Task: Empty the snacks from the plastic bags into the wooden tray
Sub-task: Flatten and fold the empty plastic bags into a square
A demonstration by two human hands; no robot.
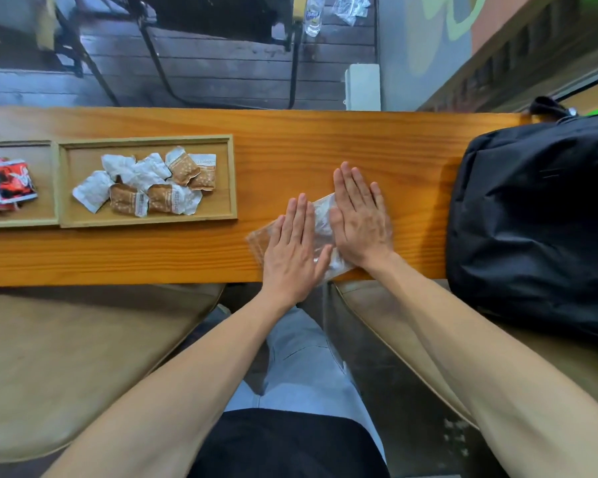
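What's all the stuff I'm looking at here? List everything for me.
Table: one, orange wood, across the middle.
Tray: one, pale wood, left on the table.
Second tray: one, pale wood, far left, cut off by the edge.
Brown-and-white snacks: about nine, in the tray.
Red snacks: a small pile, in the second tray.
Plastic bag: one, clear, flat under both hands.
Backpack: one, black, right end of the table.
Bottle: one, clear, on the floor beyond.
Benches: tan, near side.
Left hand: flat on the bag.
Right hand: flat on the bag.
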